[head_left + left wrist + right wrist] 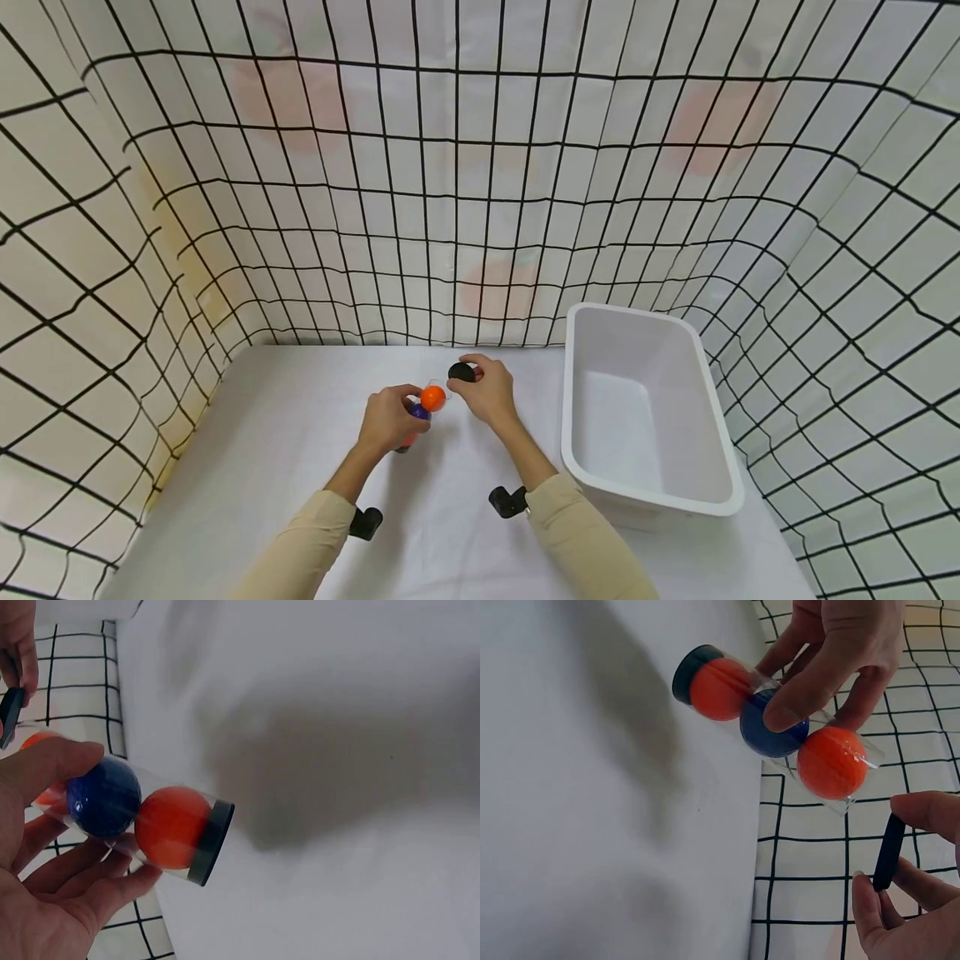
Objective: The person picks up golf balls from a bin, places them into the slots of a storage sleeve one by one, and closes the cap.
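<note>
My left hand (387, 419) grips a clear plastic tube (161, 784) around its middle and holds it tilted above the table. Inside the tube sit three balls in a row: an orange ball (721, 690) by the black end cap (213, 844), a blue ball (103, 796), and another orange ball (832, 762) near the uncapped end. With thumb and fingertips my right hand (489, 392) pinches a round black cap (889, 852) by its edge. That cap is apart from the tube, a short way off its open end.
A deep white plastic tub (570, 400) stands on the right of the white-covered table (292, 450). Black wire mesh (457, 200) surrounds the back and both sides, with pale sheeting behind it. Small black devices (366, 523) are worn at both wrists.
</note>
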`<state>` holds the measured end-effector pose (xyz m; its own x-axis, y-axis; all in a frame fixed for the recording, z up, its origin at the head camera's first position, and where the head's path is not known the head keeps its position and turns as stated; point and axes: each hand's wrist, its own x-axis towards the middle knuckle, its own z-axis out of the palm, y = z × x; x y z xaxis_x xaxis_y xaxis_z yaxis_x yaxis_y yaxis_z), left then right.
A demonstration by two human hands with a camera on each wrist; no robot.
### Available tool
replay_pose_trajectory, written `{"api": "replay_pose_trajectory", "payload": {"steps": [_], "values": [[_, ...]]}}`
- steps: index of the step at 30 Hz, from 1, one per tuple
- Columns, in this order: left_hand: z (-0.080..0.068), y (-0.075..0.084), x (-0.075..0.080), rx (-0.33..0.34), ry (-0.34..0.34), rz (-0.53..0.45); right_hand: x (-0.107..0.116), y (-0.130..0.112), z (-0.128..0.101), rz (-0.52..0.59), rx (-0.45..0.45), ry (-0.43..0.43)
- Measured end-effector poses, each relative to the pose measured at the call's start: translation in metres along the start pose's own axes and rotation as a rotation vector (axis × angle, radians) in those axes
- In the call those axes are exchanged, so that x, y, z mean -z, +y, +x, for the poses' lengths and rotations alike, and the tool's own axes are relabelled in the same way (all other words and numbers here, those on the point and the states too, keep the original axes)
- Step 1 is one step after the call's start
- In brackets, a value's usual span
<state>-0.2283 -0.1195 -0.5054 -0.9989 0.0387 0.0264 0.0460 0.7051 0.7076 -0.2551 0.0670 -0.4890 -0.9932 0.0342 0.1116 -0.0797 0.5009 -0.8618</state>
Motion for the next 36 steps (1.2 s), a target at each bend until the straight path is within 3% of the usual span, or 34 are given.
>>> {"api": "replay_pose_trajectory", "payload": {"steps": [7, 16, 36], "values": [[0.003, 0.004, -0.009, 0.027, 0.022, -0.017, 0.008, 0.005, -0.007, -0.021, 0.009, 0.040], [0.004, 0.007, -0.022, 0.029, 0.002, -0.011, 0.013, 0.000, -0.010, -0.015, 0.010, 0.038], [0.003, 0.004, -0.024, 0.024, -0.016, -0.006, 0.008, -0.001, -0.015, 0.063, -0.031, 0.016]]}}
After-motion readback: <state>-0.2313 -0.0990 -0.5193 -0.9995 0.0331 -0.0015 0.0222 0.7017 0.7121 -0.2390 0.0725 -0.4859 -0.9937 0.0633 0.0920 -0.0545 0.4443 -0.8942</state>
